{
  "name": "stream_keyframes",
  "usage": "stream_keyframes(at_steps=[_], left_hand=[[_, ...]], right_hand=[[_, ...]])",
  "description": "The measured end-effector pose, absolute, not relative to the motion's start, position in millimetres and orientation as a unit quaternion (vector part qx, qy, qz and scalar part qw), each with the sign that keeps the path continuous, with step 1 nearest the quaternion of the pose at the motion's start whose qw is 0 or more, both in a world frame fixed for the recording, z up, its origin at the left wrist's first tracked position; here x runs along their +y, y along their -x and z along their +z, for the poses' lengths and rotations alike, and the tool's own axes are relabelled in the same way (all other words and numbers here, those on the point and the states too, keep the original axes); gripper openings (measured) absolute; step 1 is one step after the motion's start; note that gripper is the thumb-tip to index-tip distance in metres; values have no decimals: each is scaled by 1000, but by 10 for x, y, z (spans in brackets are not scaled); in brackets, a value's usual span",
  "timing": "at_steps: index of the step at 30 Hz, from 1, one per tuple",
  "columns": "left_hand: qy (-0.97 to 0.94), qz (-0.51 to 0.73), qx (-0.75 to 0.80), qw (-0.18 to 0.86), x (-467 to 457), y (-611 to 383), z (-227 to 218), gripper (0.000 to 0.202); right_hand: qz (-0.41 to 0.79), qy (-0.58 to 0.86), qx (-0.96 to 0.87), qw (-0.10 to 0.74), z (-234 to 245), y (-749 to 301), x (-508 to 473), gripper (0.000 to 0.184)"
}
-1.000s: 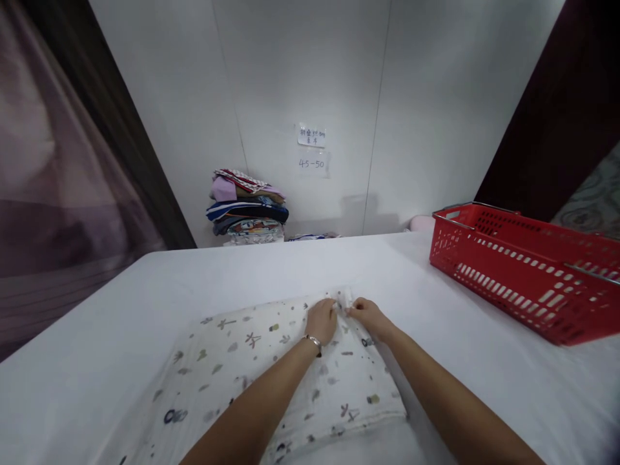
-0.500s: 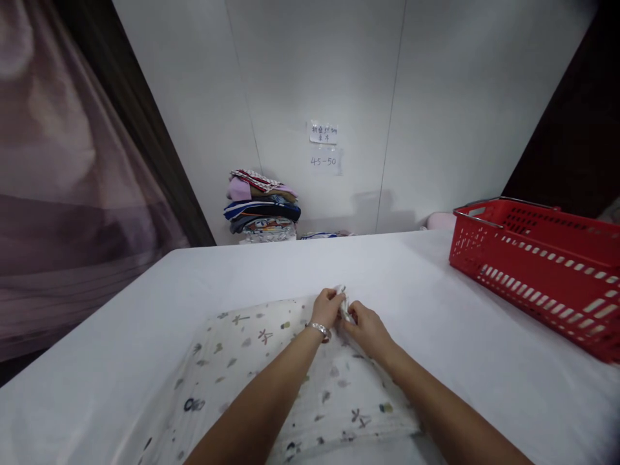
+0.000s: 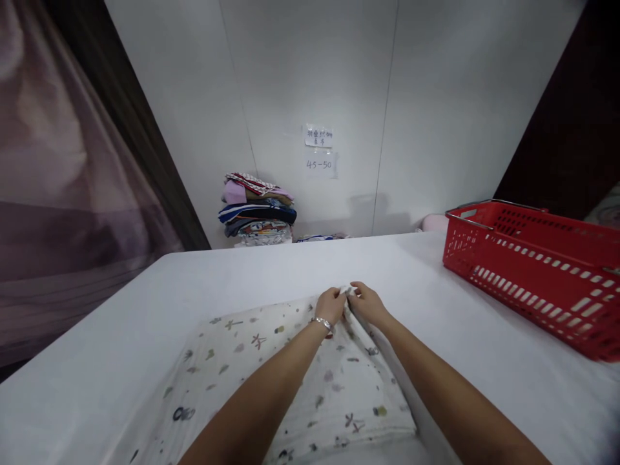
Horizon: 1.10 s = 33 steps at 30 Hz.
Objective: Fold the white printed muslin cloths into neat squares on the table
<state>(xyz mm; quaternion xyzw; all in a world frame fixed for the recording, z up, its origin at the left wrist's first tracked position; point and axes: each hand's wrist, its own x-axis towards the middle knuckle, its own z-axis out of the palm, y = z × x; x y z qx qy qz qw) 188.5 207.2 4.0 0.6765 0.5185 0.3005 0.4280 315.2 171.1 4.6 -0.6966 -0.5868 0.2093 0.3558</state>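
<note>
A white cloth printed with small dark figures point(image 3: 252, 361) lies flat on the white table point(image 3: 436, 336) in front of me. My left hand point(image 3: 330, 303), with a silver bracelet at the wrist, and my right hand point(image 3: 367, 302) meet at the cloth's far right corner. Both pinch that corner between fingers and thumb, knuckles almost touching. My forearms stretch over the cloth's right half and hide part of it.
A red plastic basket point(image 3: 533, 284) with metal handles stands on the table at the right. A stack of folded clothes point(image 3: 256, 210) sits against the white wall behind the table, under two paper notes point(image 3: 318, 150). A purple curtain point(image 3: 58, 194) hangs at the left.
Both hands stayed at the cloth's far corner, shifting their pinch on it slightly and gathering the fabric there. The camera swung a little right, then back.
</note>
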Motion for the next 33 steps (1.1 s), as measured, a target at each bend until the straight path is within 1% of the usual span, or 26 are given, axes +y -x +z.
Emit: stream_keyframes(at_steps=[4,6,8,10,12,15,20,25,27,30,33], left_hand=[[-707,279,510,403,2057,-1841,113,30],[-734,271,506,363,2038,-1738,127,32],[-789,246,494,270,2020,-1594,91,37],[-841,189,481,161,2009,-1444,0,46],[-861,123,482,107,2010,-1324,-124,53],[-863,72,488,107,2025,-1233,-286,61],[-868,75,479,104,2054,-1229,-363,63],[-864,62,486,117,2070,-1252,-278,62],[-866,66,483,116,2036,-1247,-223,61],[-882,84,455,84,1921,-1190,-183,59],[-893,83,438,65,1796,-1084,-236,61]], right_hand=[[204,674,-623,342,73,-3224,1903,29],[196,675,-628,336,55,-3294,1950,27],[188,683,-625,329,12,-3379,1978,27],[183,692,-622,318,-47,-3460,2001,27],[179,702,-618,304,-107,-3526,2023,26],[175,719,-611,283,-185,-3589,2044,23],[171,740,-594,265,-234,-3646,2035,21],[133,745,-591,280,-96,-3547,1886,39],[115,721,-625,277,-40,-3410,1743,44],[93,656,-713,229,-60,-3175,1494,60],[103,660,-729,153,-205,-3056,1327,77]])
